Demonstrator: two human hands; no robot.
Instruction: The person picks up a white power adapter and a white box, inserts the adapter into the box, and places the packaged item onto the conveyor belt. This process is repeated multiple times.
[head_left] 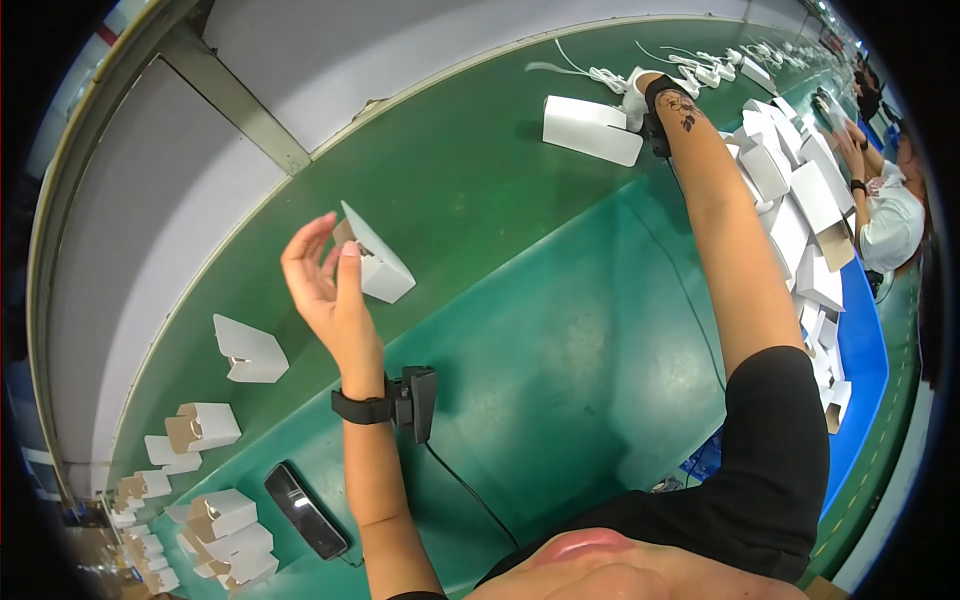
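Observation:
My left hand [322, 283] is raised over the green bench, fingers curved and apart from the thumb, with nothing seen between them. Just beside it stands a small white box [382, 268] with its flap up; the thumb overlaps it in view. At the far side my right hand [650, 82] reaches out, mostly hidden behind its wrist and dark band, so its grip cannot be made out. A rounded white object [633, 103] shows right against that hand. Next to it lies a longer white box [585, 128] on its side. White cables [605, 76] lie just beyond.
Several open white boxes [250, 350] line the bench to the left. A black handheld device [305, 508] lies near my left forearm. White boxes [790, 190] heap up in a blue bin [868, 350] at right. A co-worker [893, 215] sits beyond it.

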